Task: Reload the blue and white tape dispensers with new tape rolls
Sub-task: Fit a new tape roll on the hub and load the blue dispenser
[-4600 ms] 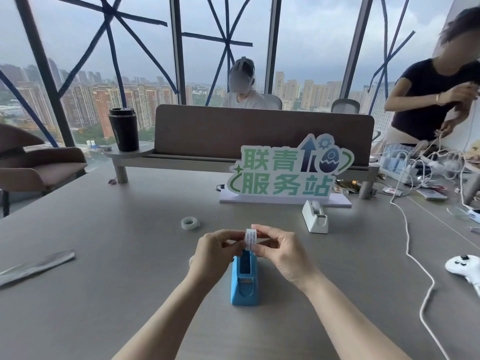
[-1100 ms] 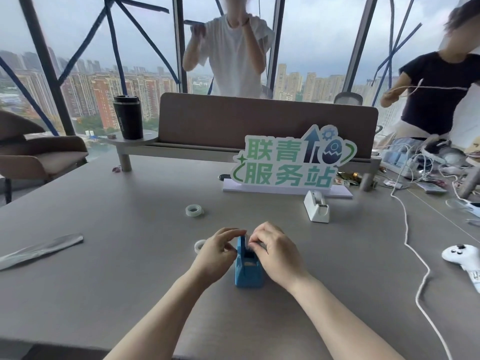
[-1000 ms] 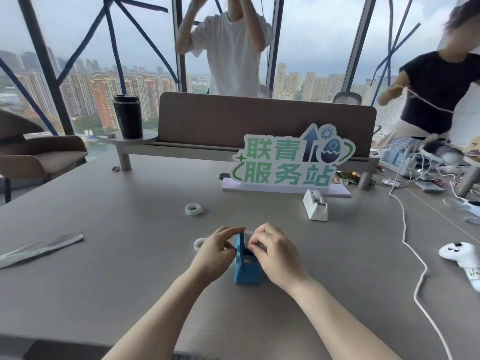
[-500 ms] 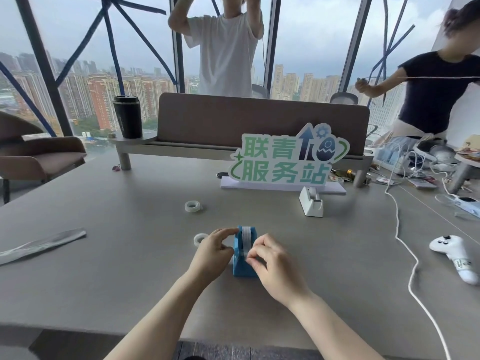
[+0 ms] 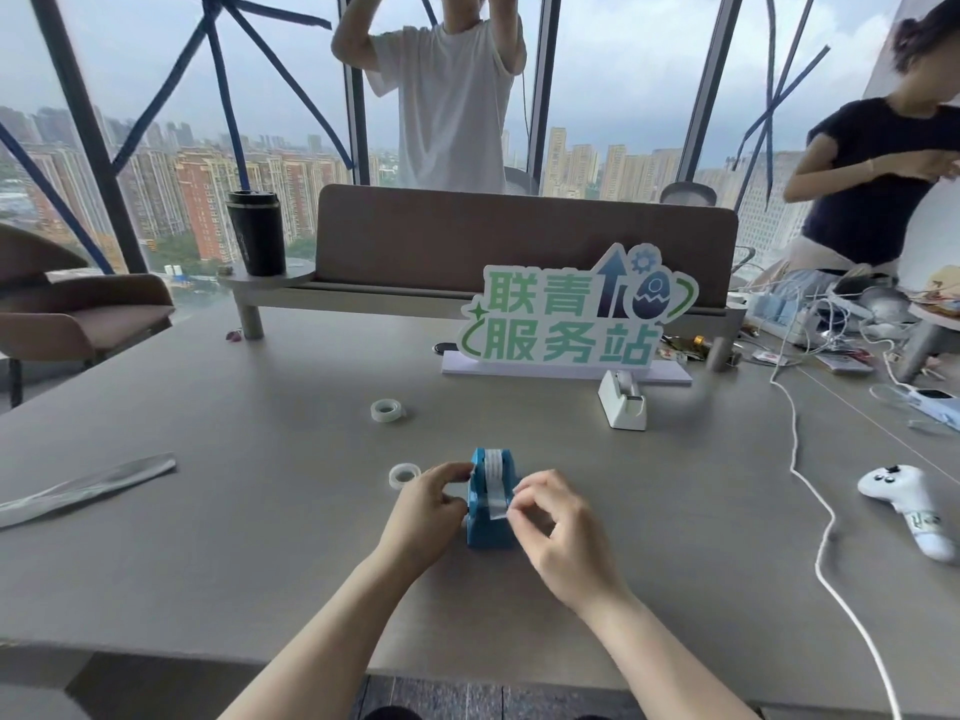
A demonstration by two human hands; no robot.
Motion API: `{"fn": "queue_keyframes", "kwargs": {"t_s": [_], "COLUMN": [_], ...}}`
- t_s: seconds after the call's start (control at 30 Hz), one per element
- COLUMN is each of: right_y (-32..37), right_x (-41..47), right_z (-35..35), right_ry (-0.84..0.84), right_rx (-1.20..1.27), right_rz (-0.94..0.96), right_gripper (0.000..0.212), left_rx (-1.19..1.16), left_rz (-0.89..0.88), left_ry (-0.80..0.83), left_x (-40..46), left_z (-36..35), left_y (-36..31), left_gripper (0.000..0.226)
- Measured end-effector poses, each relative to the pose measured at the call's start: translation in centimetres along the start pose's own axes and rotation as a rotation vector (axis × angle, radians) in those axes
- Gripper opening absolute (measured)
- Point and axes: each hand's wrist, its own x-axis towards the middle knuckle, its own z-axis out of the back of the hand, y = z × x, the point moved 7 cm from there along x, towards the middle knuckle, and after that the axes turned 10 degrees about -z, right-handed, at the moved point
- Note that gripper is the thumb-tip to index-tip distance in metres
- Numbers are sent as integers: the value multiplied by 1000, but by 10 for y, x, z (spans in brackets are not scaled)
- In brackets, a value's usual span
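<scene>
The blue tape dispenser [image 5: 488,527] stands on the grey table in front of me with a tape roll [image 5: 493,462] seated in it. My left hand [image 5: 431,504] grips the dispenser's left side. My right hand [image 5: 558,527] pinches the free end of the tape strip [image 5: 497,504], drawn down over the front. The white dispenser [image 5: 622,400] stands farther back to the right. One loose tape roll [image 5: 404,475] lies just left of my left hand, another [image 5: 387,410] farther back.
A green and white sign [image 5: 571,324] stands behind the white dispenser. A white cord [image 5: 810,491] and a white game controller [image 5: 904,498] lie at right. A silvery wrapper [image 5: 88,485] lies at left. A black cup [image 5: 256,233] sits on the shelf. Two people stand behind the table.
The tape roll went from my fingers down into the blue dispenser. My right hand has since drawn the tape end forward and down over the front. My left hand stays on the dispenser.
</scene>
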Motion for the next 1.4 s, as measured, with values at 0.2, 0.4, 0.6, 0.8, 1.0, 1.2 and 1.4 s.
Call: {"fn": "queue_keyframes", "kwargs": {"t_s": [0.2, 0.4, 0.6, 0.8, 1.0, 1.2, 1.4], "right_y": [-35, -31, -46, -54, -71, -92, -108], "right_x": [12, 12, 20, 67, 135, 178, 185], "right_z": [-11, -16, -22, -31, -47, -66, -74], "right_ry": [243, 390, 328, 314, 326, 327, 328], "right_rx": [-16, -101, -101, -45, -20, -53, -72], "right_rz": [-386, -342, -362, -380, -396, -398, -428], "right_gripper": [35, 62, 72, 68, 62, 63, 66], "left_rx": [-74, -134, -138, -236, -276, -189, -137], "left_rz": [92, 64, 52, 72, 96, 144, 153], "left_ry": [43, 192, 131, 49, 39, 57, 86], "left_x": [-1, -5, 5, 49, 119, 166, 180], "left_z": [-5, -13, -13, -16, -18, -20, -26], "left_y": [8, 16, 18, 16, 23, 38, 44], "left_gripper": [65, 64, 72, 65, 67, 73, 72]}}
